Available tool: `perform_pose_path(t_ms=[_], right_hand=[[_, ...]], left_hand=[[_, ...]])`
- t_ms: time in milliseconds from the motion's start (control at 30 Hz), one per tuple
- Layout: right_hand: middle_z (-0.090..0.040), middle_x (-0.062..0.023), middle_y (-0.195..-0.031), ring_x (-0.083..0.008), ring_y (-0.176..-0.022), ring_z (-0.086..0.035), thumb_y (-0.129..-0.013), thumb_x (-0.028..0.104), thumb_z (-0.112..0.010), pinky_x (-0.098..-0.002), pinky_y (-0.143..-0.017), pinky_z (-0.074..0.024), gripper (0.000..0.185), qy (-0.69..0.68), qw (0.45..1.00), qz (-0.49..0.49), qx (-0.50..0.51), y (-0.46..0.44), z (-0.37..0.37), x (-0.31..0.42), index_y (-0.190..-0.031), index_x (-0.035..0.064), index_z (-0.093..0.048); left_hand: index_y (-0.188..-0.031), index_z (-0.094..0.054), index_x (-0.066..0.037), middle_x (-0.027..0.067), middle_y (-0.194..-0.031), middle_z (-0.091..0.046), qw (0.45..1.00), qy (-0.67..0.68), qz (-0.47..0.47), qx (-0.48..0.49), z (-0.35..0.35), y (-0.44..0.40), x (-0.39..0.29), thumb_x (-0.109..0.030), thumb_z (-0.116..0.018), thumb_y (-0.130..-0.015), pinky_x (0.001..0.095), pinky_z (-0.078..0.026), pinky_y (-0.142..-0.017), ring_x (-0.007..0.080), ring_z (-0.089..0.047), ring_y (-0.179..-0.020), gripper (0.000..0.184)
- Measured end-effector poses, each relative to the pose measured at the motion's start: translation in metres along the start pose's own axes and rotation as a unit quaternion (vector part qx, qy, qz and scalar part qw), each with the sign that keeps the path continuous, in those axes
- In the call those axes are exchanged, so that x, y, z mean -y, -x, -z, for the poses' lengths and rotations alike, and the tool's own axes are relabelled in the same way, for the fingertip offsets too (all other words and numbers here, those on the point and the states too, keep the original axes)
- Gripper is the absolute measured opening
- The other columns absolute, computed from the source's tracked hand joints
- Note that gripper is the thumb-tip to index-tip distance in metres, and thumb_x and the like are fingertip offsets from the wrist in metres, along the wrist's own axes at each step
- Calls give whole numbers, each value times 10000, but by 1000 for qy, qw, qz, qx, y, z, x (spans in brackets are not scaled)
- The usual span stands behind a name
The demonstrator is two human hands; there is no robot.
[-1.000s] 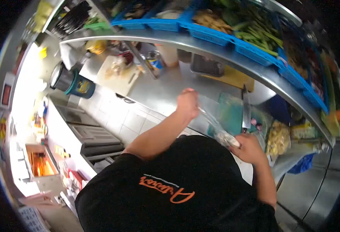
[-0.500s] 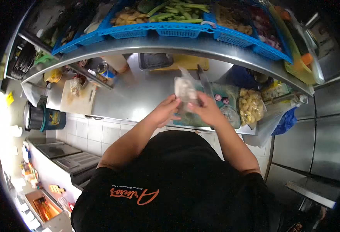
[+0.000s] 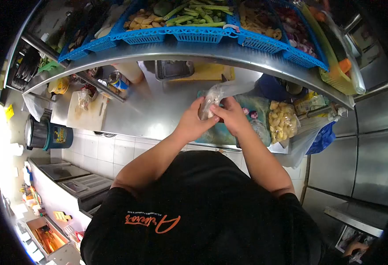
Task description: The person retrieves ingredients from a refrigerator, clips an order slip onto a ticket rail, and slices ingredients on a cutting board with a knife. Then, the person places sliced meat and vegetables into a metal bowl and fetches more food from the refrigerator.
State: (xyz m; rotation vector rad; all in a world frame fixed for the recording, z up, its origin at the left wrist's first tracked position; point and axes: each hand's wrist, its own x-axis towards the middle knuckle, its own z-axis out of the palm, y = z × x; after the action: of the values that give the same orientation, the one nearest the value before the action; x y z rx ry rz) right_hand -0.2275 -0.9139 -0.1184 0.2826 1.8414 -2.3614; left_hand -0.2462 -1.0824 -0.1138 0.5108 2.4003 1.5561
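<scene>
Over the counter (image 3: 132,115) and the green board (image 3: 218,137), 2 hands are holding 1 clear bag (image 3: 217,92) between them. Its long axis is slanting: the pale, filled end is sitting low among the fingers, while the loose plastic is trailing forward and to the right. The left hand (image 3: 194,123) is touching the filled end, its fingers curling round the left side. The right hand (image 3: 235,118) is gripping from the right, lying nearer the loose end; which fingers are pinching plastic, I cannot tell.
</scene>
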Motion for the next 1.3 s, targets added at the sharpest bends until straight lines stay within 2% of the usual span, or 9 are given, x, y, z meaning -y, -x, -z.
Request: perform_pose_path(t_ms=[167,467,600,733,800,867,967,1133,1300], right_hand=[[-559,-87,-1219,-209,-1035,-582,-881,159,-689,-365,-783,-532,570,-40,998,-51,1,10,-10,16,-1380,84,-425],[-647,-103,-1058,-169,-912,-640,-944,154,-603,-307,-692,-538,295,52,997,-19,-59,-15,28,-94,-1184,-15,-630],[-637,-162,-1152,-269,-989,-635,-905,219,-636,-358,-832,-505,380,384,923,38,21,-19,41,-82,-1199,-22,-621],[-627,-231,-1154,-412,-1073,-586,-859,300,-652,-441,-975,-432,428,580,796,163,62,-10,34,-51,-1178,15,-638],[-642,-250,-1097,-432,-1048,-593,-867,297,-629,-472,-952,-443,382,607,764,210,68,-5,20,-39,-1139,29,-656],[-646,-263,-1053,-443,-1019,-602,-859,253,-590,-502,-910,-461,315,704,709,5,39,-13,10,-32,-1065,27,-666],[-652,-228,-925,-431,-879,-622,-782,159,-579,-507,-787,-499,203,712,680,146,101,-43,41,-65,-912,13,-632],[-639,-191,-901,-401,-874,-616,-723,101,-619,-493,-763,-499,185,671,719,181,3,-44,19,-82,-899,45,-606],[-642,-171,-906,-390,-928,-602,-676,18,-632,-475,-816,-488,252,578,751,320,2,-26,-4,-57,-927,39,-621]], left_hand=[[-1206,-600,30,252,-1251,-597,996,-26,-64,-52,-2,8,17,-281,-750,-810,373,-471,-968,308,-597,-1168,526],[-911,-621,-54,156,-943,-651,954,-250,-161,29,-26,13,106,-169,-599,-835,443,-532,-717,320,-657,-857,140],[-932,-579,-63,132,-916,-607,911,-351,-215,20,-26,7,100,-166,-568,-828,442,-518,-732,303,-634,-890,147],[-967,-573,22,215,-1042,-602,961,-267,-55,39,-23,-2,85,-165,-602,-788,443,-492,-850,366,-598,-1003,261],[-988,-572,22,211,-994,-615,963,-255,-84,37,-26,-9,103,-159,-601,-783,454,-497,-832,381,-606,-957,275],[-995,-580,18,212,-942,-631,967,-233,-98,26,-38,-14,116,-152,-593,-789,472,-501,-804,396,-618,-905,268],[-969,-624,-16,213,-912,-660,978,-137,-143,-59,-70,-30,172,-189,-606,-824,503,-501,-758,421,-632,-852,226],[-1026,-655,-66,150,-944,-682,981,-146,-98,85,-23,-25,90,-260,-672,-827,446,-513,-743,345,-655,-843,278],[-1058,-660,-93,39,-946,-677,892,305,216,256,-3,-41,110,-238,-693,-843,349,-512,-731,184,-641,-847,262]])
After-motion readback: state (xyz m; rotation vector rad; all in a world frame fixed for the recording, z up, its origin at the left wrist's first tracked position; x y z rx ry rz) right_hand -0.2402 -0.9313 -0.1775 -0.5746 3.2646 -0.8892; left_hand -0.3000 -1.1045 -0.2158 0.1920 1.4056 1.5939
